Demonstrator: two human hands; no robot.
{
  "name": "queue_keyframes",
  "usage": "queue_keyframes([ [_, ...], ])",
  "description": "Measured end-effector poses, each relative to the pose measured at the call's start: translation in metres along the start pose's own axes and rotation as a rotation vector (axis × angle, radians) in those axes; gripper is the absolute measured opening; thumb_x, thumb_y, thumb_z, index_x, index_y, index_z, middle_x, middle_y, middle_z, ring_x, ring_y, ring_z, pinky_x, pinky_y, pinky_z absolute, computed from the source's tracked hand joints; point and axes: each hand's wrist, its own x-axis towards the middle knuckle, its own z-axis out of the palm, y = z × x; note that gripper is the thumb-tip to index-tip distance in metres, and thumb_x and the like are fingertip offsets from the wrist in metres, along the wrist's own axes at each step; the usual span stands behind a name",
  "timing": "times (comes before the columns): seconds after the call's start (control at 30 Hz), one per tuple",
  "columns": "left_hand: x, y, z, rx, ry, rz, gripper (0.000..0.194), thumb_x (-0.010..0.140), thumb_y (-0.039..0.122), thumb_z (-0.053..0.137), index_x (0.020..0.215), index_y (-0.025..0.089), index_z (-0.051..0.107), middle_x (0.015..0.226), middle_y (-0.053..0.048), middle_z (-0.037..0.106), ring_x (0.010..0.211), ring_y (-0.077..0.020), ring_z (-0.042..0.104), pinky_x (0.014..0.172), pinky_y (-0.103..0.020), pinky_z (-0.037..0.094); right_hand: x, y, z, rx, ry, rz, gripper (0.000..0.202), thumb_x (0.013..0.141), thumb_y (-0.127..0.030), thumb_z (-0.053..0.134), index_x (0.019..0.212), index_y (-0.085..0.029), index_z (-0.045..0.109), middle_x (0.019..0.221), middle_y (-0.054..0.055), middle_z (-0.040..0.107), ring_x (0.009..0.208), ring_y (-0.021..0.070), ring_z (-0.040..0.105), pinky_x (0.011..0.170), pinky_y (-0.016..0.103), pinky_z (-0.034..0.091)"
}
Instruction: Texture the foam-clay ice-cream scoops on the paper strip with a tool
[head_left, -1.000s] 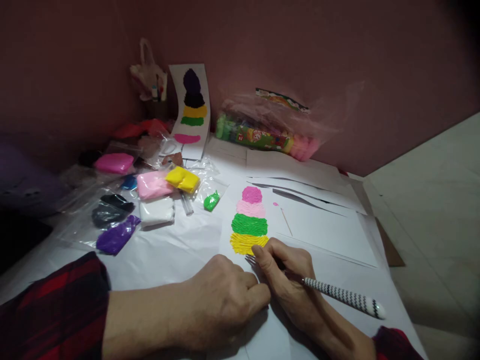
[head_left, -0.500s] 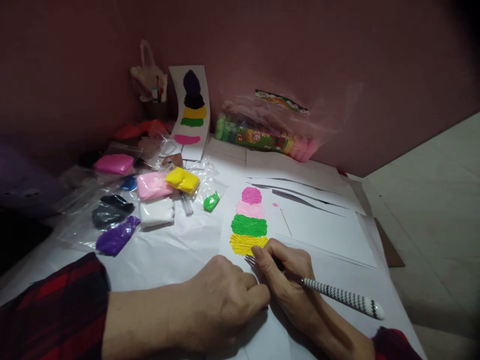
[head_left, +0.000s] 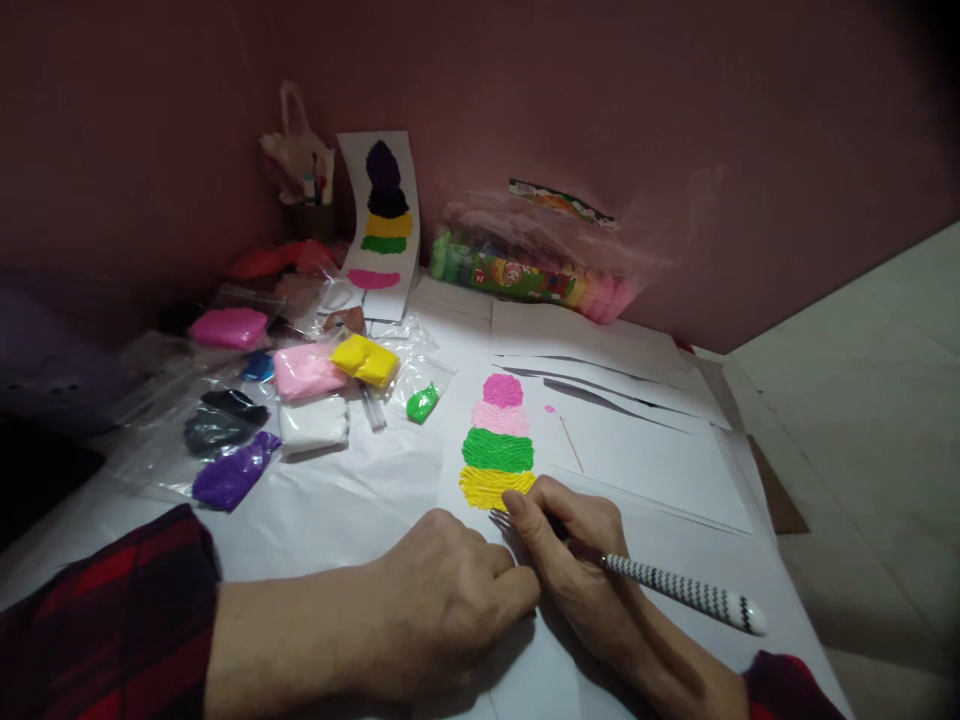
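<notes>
The banded clay figure (head_left: 498, 450) is found on a white sheet (head_left: 451, 480), toward eleven o'clock from the right hand (head_left: 574, 525), the nearer one; its long axis is laid roughly twelve to six. By that hand a metal fork (head_left: 682, 592) with a glossy zigzag-patterned handle is gripped, tines directed toward ten, just beside the yellow band (head_left: 495, 490); contact cannot be confirmed. The left hand (head_left: 454, 600), toward the figure's seven, is curled into a fist, contents hidden. Combed ridges are noted in the clay.

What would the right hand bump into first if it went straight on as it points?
Probably the yellow band, just ahead of the right hand and its fork, though depth is unclear.
</notes>
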Motion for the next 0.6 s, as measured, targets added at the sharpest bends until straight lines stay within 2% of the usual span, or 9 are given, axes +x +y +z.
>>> queue_keyframes([
  [0.4, 0.0004, -0.0018, 0.0018, 0.015, 0.012, 0.006, 0.017, 0.064, 0.009, 0.051, 0.074, 0.02, 0.044, 0.062, 0.004, 0.056, 0.045, -0.0126, 0.041, 0.038, -0.032, 0.026, 0.0002, 0.0, -0.0005, -0.002, -0.01, 0.019, 0.044, 0.093, -0.036, 0.054, 0.055, -0.019, 0.042, 0.051, -0.006, 0.034, 0.048, 0.009, 0.03, 0.043, 0.024, 0.024],
  [0.6, 0.0013, -0.0004, -0.0002, 0.015, -0.032, 0.007, 0.017, 0.064, 0.01, 0.048, 0.076, 0.021, 0.043, 0.063, 0.003, 0.056, 0.045, -0.0132, 0.042, 0.038, -0.032, 0.027, 0.0007, -0.0003, -0.0004, 0.001, -0.017, 0.026, 0.043, 0.093, -0.035, 0.054, 0.055, -0.02, 0.042, 0.052, -0.005, 0.035, 0.049, 0.0095, 0.031, 0.044, 0.024, 0.025],
])
